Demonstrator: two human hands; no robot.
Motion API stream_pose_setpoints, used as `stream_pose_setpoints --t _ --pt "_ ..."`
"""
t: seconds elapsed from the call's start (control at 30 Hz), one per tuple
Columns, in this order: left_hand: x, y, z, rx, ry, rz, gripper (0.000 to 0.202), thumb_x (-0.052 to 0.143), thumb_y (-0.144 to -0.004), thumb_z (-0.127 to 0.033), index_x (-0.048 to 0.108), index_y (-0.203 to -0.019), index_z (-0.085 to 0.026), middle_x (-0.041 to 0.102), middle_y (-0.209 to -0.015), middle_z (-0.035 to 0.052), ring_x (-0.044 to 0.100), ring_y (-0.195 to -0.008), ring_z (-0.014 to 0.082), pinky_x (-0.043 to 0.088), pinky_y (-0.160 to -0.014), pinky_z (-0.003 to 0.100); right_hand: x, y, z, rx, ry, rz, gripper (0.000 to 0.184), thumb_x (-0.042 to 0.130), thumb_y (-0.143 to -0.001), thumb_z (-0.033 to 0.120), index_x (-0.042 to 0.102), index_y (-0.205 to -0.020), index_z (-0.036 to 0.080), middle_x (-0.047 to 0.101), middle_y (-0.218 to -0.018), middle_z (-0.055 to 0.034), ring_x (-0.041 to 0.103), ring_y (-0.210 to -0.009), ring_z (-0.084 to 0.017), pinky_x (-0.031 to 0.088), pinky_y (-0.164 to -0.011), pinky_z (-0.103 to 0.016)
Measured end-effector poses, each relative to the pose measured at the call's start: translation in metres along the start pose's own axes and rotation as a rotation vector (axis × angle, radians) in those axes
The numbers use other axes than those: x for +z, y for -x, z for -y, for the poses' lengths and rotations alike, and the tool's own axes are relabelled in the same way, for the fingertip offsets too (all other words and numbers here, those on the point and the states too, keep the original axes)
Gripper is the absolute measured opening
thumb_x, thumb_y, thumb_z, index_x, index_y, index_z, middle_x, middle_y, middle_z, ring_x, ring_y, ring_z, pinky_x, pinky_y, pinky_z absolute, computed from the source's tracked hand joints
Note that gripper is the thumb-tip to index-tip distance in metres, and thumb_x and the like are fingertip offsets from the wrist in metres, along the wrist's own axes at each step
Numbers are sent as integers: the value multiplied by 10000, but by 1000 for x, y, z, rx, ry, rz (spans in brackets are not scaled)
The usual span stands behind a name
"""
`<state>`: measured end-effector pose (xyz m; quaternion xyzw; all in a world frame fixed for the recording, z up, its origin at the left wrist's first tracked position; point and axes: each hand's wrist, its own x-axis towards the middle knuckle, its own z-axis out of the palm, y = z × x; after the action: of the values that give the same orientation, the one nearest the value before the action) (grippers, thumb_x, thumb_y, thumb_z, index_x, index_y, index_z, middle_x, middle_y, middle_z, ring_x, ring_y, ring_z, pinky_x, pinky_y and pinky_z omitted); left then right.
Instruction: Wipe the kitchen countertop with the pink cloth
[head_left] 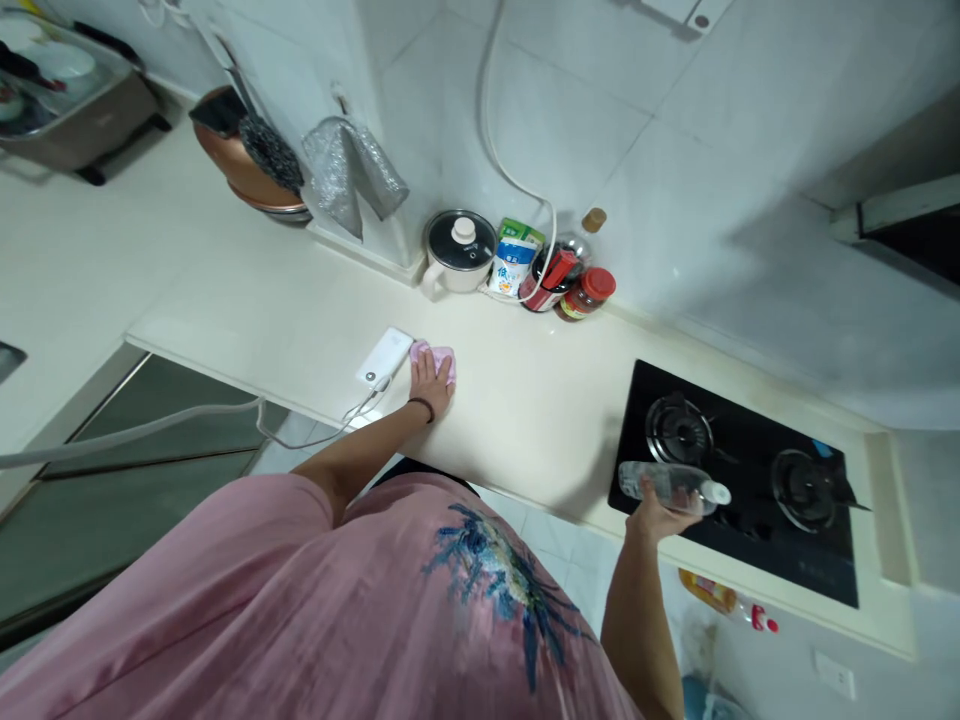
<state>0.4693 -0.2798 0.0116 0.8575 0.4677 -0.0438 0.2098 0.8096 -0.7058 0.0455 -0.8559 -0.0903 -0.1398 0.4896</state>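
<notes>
My left hand (430, 381) lies on a pink cloth (445, 352) on the countertop, its fingers stretched out flat over it. Just left of the cloth is a white power bank (386, 356) with a cable (369, 400) running from its lower end. On the right, my right hand (654, 518) is closed around a clear plastic bottle (671, 484) with a white cap. The bottle is tilted on its side above the front left of the black gas stove (739, 470), its cap pointing right.
A small lidded pot (460, 250), seasoning packets (516, 258) and jars (587, 293) line the wall. A white hose (487, 110) hangs there. Copper-coloured pans (247, 160) and a dish rack (90, 110) stand at the far left. A bottle with orange contents (709, 592) is below the counter.
</notes>
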Motion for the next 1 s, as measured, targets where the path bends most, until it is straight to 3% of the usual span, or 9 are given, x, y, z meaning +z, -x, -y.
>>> stream_pose_setpoints --t 0.1,0.2,0.4,0.47,0.57,0.67,0.8,0.9,1.0 --pt "1 -30 -40 -30 10 34 793 447 -1074 -407 247 -1777 -99 -18 -1852 206 -78 -1708 454 42 -1353 692 -22 -10 -24 71 75 -125 1029 802 -796 679 301 -1593 265 473 -1531 -250 562 -1425 -474 531 -1084 -732" --pt "18 -33 -99 130 10 97 861 513 -1035 -452 241 -1782 -119 18 -1854 188 -62 -1711 450 42 -1355 701 -27 -16 -40 91 87 -193 1079 789 -818 672 270 -1652 225 461 -1562 -280 556 -1433 -474 515 -1112 -707" --pt "90 47 -182 801 10 273 844 602 -987 -421 315 -1769 -285 44 -1870 72 89 -1729 346 152 -1385 594 -21 40 -39 281 179 -132 1128 601 -901 740 119 -1714 124 349 -1666 -322 432 -1558 -464 389 -1218 -750" --pt "101 62 -180 866 3 286 794 614 -990 -376 384 -1742 -266 95 -1865 102 118 -1726 336 154 -1387 571 -16 76 -31 291 336 -27 1033 515 -951 711 183 -1707 90 333 -1674 -340 359 -1599 -472 327 -1259 -752" --pt "86 45 -149 717 -16 271 731 607 -1017 -361 447 -1713 -206 135 -1852 164 92 -1724 375 115 -1385 593 -3 116 -17 120 476 173 919 471 -985 647 307 -1684 73 385 -1661 -321 334 -1612 -449 305 -1289 -714" --pt "41 -8 -103 406 -14 142 693 553 -1065 -348 429 -1715 -139 133 -1841 217 71 -1716 426 114 -1370 641 18 129 -5 -11 494 271 821 446 -1020 578 408 -1638 37 443 -1627 -331 377 -1583 -443 346 -1267 -698" --pt "-21 -78 -59 175 25 -76 694 655 -1060 -373 470 -1633 -28 309 -1758 300 296 -1625 496 296 -1278 725 38 128 5 -83 563 241 733 393 -1068 524 478 -1601 28 485 -1593 -356 381 -1566 -470 342 -1235 -741" --pt "-40 -109 -62 185 28 -109 579 704 -1073 -379 540 -1557 -107 529 -1606 212 587 -1406 343 502 -1156 629 41 130 8 -103 593 222 706 398 -1076 529 507 -1600 68 503 -1595 -335 381 -1565 -468 345 -1230 -745" --pt "-32 -117 -97 231 29 -92 480 712 -1080 -379 595 -1492 -163 619 -1494 142 669 -1250 254 581 -1077 543 40 132 9 -89 605 230 705 424 -1068 532 507 -1607 86 508 -1592 -333 379 -1566 -473 353 -1216 -757"
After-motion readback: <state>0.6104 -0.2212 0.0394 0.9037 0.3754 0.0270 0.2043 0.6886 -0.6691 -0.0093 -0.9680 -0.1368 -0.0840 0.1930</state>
